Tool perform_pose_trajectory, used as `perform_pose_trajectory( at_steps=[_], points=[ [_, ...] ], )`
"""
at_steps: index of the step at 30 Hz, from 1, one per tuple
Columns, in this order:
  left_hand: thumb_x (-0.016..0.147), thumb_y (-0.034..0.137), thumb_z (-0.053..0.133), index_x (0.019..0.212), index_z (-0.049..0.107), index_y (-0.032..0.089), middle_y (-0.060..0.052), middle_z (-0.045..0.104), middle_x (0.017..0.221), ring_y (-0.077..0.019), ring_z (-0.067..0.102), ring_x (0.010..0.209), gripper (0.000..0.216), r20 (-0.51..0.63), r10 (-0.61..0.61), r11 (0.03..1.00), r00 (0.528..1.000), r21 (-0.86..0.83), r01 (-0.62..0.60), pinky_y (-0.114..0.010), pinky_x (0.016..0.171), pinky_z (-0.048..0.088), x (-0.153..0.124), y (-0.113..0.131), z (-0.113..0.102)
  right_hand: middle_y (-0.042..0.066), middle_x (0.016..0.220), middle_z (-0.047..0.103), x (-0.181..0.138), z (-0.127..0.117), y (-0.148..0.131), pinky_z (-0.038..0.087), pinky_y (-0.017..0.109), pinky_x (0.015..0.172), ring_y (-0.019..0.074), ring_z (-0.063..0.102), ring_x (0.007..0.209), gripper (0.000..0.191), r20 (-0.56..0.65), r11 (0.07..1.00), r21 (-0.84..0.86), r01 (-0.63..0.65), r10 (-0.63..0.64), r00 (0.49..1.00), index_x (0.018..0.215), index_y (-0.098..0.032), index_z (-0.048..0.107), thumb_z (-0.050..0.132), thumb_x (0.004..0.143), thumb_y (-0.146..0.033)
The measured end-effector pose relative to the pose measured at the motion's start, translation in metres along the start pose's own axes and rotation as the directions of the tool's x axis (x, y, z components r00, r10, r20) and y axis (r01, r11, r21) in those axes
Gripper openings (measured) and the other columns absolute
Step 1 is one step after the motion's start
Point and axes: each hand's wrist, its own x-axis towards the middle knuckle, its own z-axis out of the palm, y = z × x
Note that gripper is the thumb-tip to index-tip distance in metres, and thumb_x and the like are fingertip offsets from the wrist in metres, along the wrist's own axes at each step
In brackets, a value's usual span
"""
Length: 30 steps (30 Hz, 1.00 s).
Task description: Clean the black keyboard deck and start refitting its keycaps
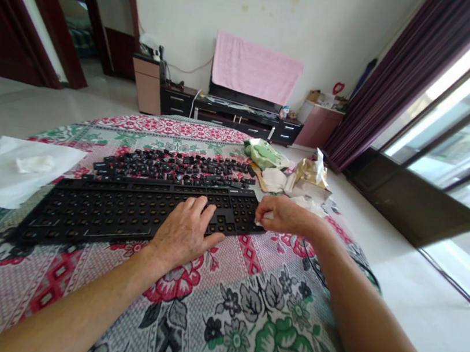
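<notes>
A black keyboard (125,213) with its keycaps taken off lies on the patterned tablecloth. My left hand (187,224) rests flat on its right half, fingers stretched out and thumb apart near the front edge. At the keyboard's right end, my right hand (275,214) is closed around a crumpled white tissue (264,217), only a bit of which shows. Just behind the keyboard, many loose black keycaps (175,166) are spread in a long heap.
On the left lies a white sheet (8,173) with a crumpled tissue (35,164). At the back right are a green cloth (266,154), a gold tissue pack (311,175) and a wooden-handled brush (261,178). A dark cable (319,263) runs beneath my right forearm.
</notes>
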Motion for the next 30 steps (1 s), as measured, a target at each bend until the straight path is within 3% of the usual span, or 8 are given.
perform_pose_trajectory(
  at_steps=[4, 6, 9, 12, 20, 24, 27, 30],
  points=[
    [0.081, 0.056, 0.046, 0.115, 0.051, 0.012, -0.015, 0.048, 0.115, -0.0277, 0.045, 0.101, 0.055, -0.003, -0.008, 1.0, 1.0, -0.01, 0.008, -0.041, 0.084, 0.043, 0.0, 0.0, -0.002, 0.0, 0.079, 0.064, 0.0, -0.002, -0.012, 0.044, 0.024, 0.07, 0.0111, 0.056, 0.073, 0.015, -0.206, 0.983, 0.113, 0.145, -0.12, 0.971, 0.076, -0.019, 0.065, 0.052, 0.069, -0.014],
    [0.081, 0.055, 0.046, 0.116, 0.051, 0.011, -0.015, 0.047, 0.116, -0.0276, 0.045, 0.101, 0.056, -0.003, -0.007, 1.0, 1.0, -0.012, 0.007, -0.041, 0.083, 0.043, -0.001, 0.0, -0.003, 0.001, 0.082, 0.063, 0.004, 0.0, -0.018, 0.043, 0.025, 0.074, 0.0113, 0.056, 0.077, 0.014, -0.254, 0.97, 0.126, 0.207, -0.17, 0.952, 0.079, -0.018, 0.064, 0.052, 0.071, -0.015],
    [0.081, 0.055, 0.046, 0.116, 0.051, 0.011, -0.014, 0.048, 0.114, -0.0272, 0.046, 0.099, 0.056, -0.001, -0.005, 1.0, 1.0, -0.019, 0.005, -0.041, 0.083, 0.043, -0.001, 0.001, -0.004, 0.002, 0.085, 0.062, 0.009, 0.006, -0.017, 0.043, 0.026, 0.078, 0.0122, 0.055, 0.08, 0.018, -0.264, 0.97, 0.105, 0.219, -0.185, 0.947, 0.084, -0.019, 0.064, 0.052, 0.072, -0.014],
    [0.081, 0.054, 0.046, 0.114, 0.053, 0.011, -0.014, 0.049, 0.111, -0.0273, 0.046, 0.098, 0.055, -0.023, -0.008, 0.999, 1.0, -0.041, 0.007, -0.041, 0.082, 0.043, -0.001, 0.001, -0.003, 0.003, 0.088, 0.062, 0.01, 0.009, -0.005, 0.042, 0.029, 0.082, 0.0137, 0.055, 0.084, 0.022, -0.352, 0.981, 0.077, 0.179, -0.141, 0.925, 0.087, -0.019, 0.064, 0.052, 0.071, -0.012],
    [0.081, 0.055, 0.046, 0.112, 0.052, 0.012, -0.014, 0.05, 0.11, -0.0267, 0.047, 0.097, 0.054, -0.02, -0.001, 0.999, 1.0, -0.032, 0.0, -0.041, 0.082, 0.043, -0.001, 0.001, -0.005, 0.003, 0.085, 0.06, 0.015, 0.023, -0.009, 0.043, 0.026, 0.075, 0.0126, 0.054, 0.08, 0.021, -0.241, 0.97, 0.012, 0.241, -0.231, 0.943, 0.081, -0.017, 0.066, 0.05, 0.069, -0.01],
    [0.081, 0.055, 0.045, 0.113, 0.052, 0.013, -0.013, 0.05, 0.112, -0.0259, 0.047, 0.097, 0.053, -0.026, -0.008, 0.999, 1.0, -0.036, 0.007, -0.04, 0.082, 0.043, -0.001, 0.001, -0.005, 0.004, 0.079, 0.058, 0.014, 0.023, -0.004, 0.042, 0.027, 0.07, 0.0133, 0.052, 0.074, 0.019, -0.201, 0.983, -0.097, 0.157, -0.174, 0.964, 0.073, -0.017, 0.065, 0.05, 0.064, -0.009],
    [0.081, 0.055, 0.045, 0.113, 0.051, 0.014, -0.013, 0.049, 0.113, -0.0264, 0.047, 0.099, 0.053, -0.018, -0.012, 0.999, 1.0, -0.038, 0.011, -0.04, 0.083, 0.043, -0.001, 0.001, -0.003, 0.003, 0.073, 0.058, 0.01, 0.016, 0.005, 0.042, 0.027, 0.068, 0.0135, 0.052, 0.069, 0.018, -0.222, 0.99, -0.123, 0.066, -0.093, 0.971, 0.068, -0.017, 0.064, 0.051, 0.061, -0.009],
    [0.081, 0.056, 0.044, 0.114, 0.051, 0.013, -0.014, 0.049, 0.113, -0.0273, 0.046, 0.099, 0.054, -0.031, -0.001, 0.999, 1.0, -0.045, -0.001, -0.041, 0.083, 0.042, -0.001, 0.0, -0.002, 0.003, 0.076, 0.059, 0.009, 0.015, 0.006, 0.043, 0.027, 0.07, 0.0136, 0.053, 0.071, 0.02, -0.3, 0.992, -0.101, 0.082, -0.109, 0.948, 0.072, -0.017, 0.065, 0.049, 0.063, -0.008]
  ],
)
